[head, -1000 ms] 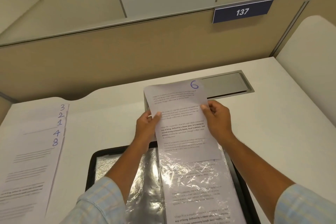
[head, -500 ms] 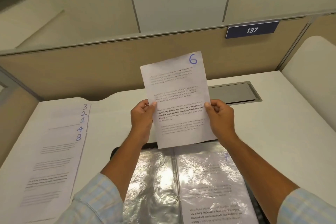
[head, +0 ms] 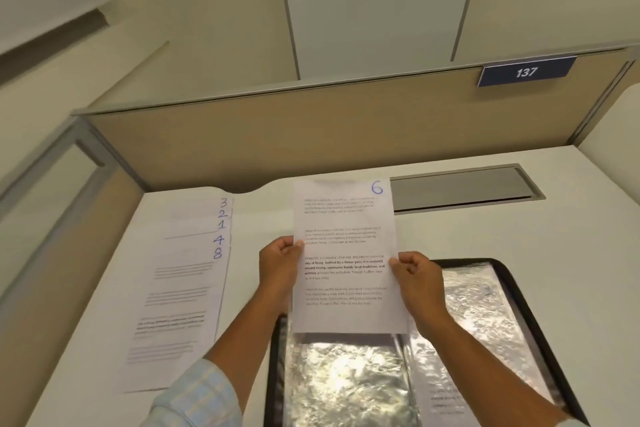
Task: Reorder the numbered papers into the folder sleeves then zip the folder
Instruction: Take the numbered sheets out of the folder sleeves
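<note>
I hold a printed sheet marked 6 (head: 343,253) upright in front of me, clear of the folder. My left hand (head: 280,265) pinches its left edge and my right hand (head: 417,276) pinches its right edge. Below it the black zip folder (head: 519,308) lies open on the desk, its shiny plastic sleeves (head: 349,381) facing up. A printed page shows inside the right sleeve (head: 446,399). To the left, a fanned stack of papers (head: 180,288) lies flat, showing the numbers 3, 2, 1, 4 and 8.
The white desk (head: 571,288) ends at a beige partition (head: 277,142) bearing a blue 137 plate (head: 526,72). A grey cable hatch (head: 460,187) is set into the desk behind the sheet. A glass side panel (head: 45,191) stands on the left.
Sheet 6 came out of the right sleeve, rose upright, then shifted left and lower over the folder's left half. The view tilted upward and swung left.
</note>
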Action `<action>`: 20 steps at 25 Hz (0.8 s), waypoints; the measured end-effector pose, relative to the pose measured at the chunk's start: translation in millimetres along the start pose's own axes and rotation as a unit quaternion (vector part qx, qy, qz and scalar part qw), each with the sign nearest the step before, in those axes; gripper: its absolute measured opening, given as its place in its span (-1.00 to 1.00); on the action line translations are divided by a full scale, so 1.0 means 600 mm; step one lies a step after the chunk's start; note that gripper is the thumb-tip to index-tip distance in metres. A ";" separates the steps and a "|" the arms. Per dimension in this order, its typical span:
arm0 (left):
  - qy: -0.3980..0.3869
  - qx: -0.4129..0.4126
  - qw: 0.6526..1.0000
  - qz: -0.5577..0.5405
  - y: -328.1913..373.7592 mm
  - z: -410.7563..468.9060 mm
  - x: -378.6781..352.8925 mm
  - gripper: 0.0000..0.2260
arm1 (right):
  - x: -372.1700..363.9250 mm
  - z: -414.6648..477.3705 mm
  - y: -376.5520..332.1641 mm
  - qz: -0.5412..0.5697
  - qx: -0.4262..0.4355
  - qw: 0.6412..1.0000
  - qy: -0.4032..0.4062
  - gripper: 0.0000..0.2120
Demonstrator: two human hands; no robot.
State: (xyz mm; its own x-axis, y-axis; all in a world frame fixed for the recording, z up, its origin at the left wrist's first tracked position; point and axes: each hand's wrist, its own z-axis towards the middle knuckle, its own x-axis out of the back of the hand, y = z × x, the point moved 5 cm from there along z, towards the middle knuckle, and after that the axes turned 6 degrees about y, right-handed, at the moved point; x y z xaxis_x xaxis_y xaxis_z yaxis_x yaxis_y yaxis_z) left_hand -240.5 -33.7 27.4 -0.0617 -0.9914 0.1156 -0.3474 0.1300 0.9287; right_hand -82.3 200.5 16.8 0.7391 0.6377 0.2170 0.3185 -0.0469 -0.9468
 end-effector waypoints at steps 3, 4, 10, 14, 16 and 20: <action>0.013 0.005 1.000 0.022 -0.028 0.003 0.078 -0.89 | -0.055 -0.053 0.026 -0.014 -0.017 1.000 -0.007 -0.89; 0.020 0.005 0.999 0.032 -0.036 0.005 0.109 -0.88 | -0.076 -0.073 0.031 -0.019 -0.017 1.000 -0.011 -0.88; 0.088 0.007 0.992 0.088 -0.077 0.033 0.290 -0.86 | -0.217 -0.179 0.059 -0.041 -0.038 0.996 -0.066 -0.87; 0.147 0.003 0.980 0.132 -0.094 0.049 0.406 -0.81 | -0.322 -0.234 0.078 -0.069 -0.043 0.990 -0.111 -0.88; 0.170 0.003 0.975 0.146 -0.101 0.053 0.458 -0.82 | -0.367 -0.261 0.077 -0.090 -0.038 0.987 -0.127 -0.88; 0.209 -0.002 0.963 0.169 -0.116 0.062 0.547 -0.88 | -0.445 -0.303 0.088 -0.108 -0.060 0.980 -0.155 -0.88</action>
State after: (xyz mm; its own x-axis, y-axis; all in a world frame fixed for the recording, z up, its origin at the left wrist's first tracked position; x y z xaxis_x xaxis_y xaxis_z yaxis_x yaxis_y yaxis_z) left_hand -271.4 -367.7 -12.6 0.2129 -0.8128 0.5422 -0.3691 0.4469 0.8149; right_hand -154.9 -112.3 -47.7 0.4365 0.8450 0.3089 0.5294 0.0365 -0.8476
